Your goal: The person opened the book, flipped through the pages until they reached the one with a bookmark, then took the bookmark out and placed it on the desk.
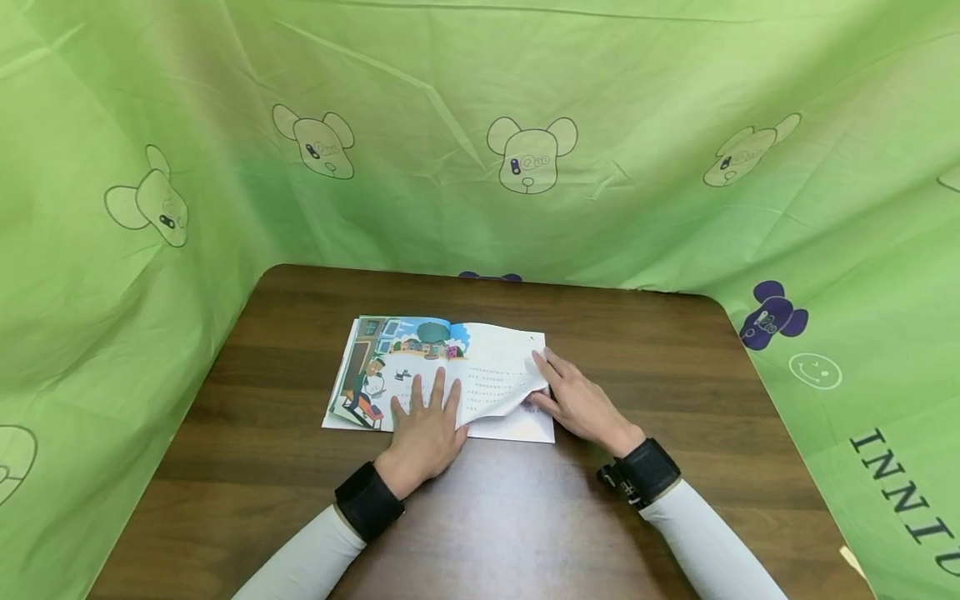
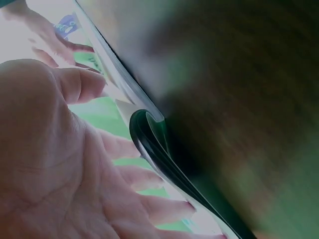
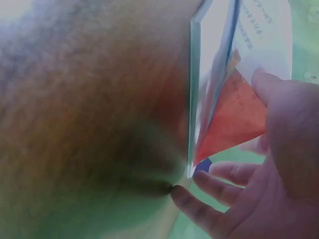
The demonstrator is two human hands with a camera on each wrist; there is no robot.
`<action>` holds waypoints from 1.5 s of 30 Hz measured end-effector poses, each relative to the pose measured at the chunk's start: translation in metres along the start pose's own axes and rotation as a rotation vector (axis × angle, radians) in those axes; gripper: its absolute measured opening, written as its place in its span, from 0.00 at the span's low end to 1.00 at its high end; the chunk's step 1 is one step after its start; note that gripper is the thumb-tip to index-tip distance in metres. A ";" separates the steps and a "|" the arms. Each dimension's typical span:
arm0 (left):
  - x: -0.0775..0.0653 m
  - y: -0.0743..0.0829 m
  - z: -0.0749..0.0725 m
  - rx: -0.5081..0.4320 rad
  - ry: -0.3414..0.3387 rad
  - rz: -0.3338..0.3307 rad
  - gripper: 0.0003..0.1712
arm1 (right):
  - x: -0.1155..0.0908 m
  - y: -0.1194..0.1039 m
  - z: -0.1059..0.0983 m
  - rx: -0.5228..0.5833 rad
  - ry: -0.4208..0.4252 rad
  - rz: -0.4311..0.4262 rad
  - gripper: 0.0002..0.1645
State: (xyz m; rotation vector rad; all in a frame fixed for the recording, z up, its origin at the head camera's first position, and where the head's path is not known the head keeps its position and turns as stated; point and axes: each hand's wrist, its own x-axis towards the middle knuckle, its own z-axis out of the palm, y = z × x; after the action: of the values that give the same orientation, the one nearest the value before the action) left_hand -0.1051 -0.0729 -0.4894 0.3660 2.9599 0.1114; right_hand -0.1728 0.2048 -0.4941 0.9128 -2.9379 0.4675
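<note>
An open picture book (image 1: 491,350) lies on the wooden table, with a coloured street scene on its left page and lines of print on its right page. My left hand (image 1: 426,433) rests on the left page near the spine, fingers spread and straight. With thumb and forefinger, my right hand (image 1: 581,404) pinches the right-hand page (image 1: 495,387) at its outer edge. That page's lower corner curls up off the pages beneath. In the right wrist view, the lifted page's orange-red underside (image 3: 234,117) shows beside the thumb; the other fingers reach past the book's edge.
The brown wooden table (image 1: 480,517) extends around the book on all sides. Green cloth (image 1: 420,208) printed with bear heads hangs behind the table and along both sides. A small pale piece (image 1: 852,560) sits at the table's right edge.
</note>
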 end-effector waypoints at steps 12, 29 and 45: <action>0.000 -0.003 0.000 -0.107 0.054 -0.015 0.46 | 0.000 0.000 -0.007 -0.024 -0.049 0.003 0.50; -0.011 -0.032 -0.006 -0.300 0.369 -0.071 0.55 | -0.001 -0.009 -0.007 -0.005 -0.206 -0.140 0.47; -0.011 -0.063 -0.012 -0.148 0.529 -0.105 0.74 | -0.005 -0.005 -0.002 0.025 -0.193 -0.129 0.47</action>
State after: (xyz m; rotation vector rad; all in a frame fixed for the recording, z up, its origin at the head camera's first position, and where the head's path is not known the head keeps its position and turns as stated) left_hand -0.1117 -0.1374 -0.4822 0.1792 3.4490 0.4817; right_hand -0.1658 0.2045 -0.4912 1.2064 -3.0209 0.4336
